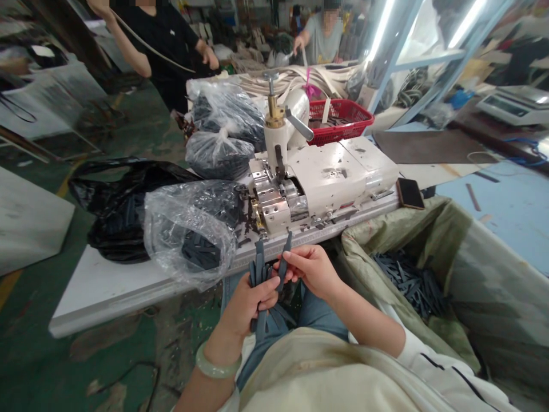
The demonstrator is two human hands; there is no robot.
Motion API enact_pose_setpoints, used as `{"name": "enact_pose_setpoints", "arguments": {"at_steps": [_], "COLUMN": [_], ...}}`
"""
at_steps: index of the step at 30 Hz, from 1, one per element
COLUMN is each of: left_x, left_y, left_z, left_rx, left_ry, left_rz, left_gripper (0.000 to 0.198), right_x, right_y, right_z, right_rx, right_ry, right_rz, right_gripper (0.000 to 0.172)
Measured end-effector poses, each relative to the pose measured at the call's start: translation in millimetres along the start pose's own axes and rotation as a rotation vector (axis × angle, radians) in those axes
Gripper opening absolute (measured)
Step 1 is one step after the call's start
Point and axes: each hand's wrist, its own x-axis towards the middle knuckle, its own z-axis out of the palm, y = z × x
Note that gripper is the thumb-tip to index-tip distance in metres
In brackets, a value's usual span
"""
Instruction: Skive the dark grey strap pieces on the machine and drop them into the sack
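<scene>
Grip closed on both: left hand (246, 309) clutches roughly four grey strips (259, 274), right hand (311, 270) one.

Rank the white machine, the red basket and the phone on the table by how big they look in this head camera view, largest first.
1. The white sewing machine looks largest.
2. The red basket comes next, and it sits farther from the camera.
3. The phone looks smallest.

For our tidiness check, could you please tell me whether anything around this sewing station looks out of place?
A smartphone stands out. It lies right at the edge of the white table, beside the sewing machine and just above the open sack of dark strips, an odd spot for a personal item among the work materials.
</scene>
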Motion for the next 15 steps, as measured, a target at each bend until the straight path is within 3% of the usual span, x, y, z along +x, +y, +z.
{"name": "enact_pose_setpoints", "arguments": {"at_steps": [7, 12, 15], "left_x": [2.1, 5.2, 5.4], "left_y": [1.7, 1.9, 3.6], "left_z": [-3.3, -10.8, -15.8], "left_rx": [0.058, 0.100, 0.106], "left_ry": [-0.017, 0.003, 0.012], "left_rz": [0.035, 0.014, 0.048], "left_gripper": [0.030, 0.028, 0.028], "right_x": [13.4, 51.2, 76.4], "right_y": [3.5, -13.2, -27.3], "right_z": [0.8, -6.6, -10.1], "right_rx": [0.037, -0.052, -0.090], "right_ry": [0.132, 0.230, 0.277], "right_rz": [-0.045, -0.249, -0.214], "right_gripper": [0.029, 0.028, 0.032]}}
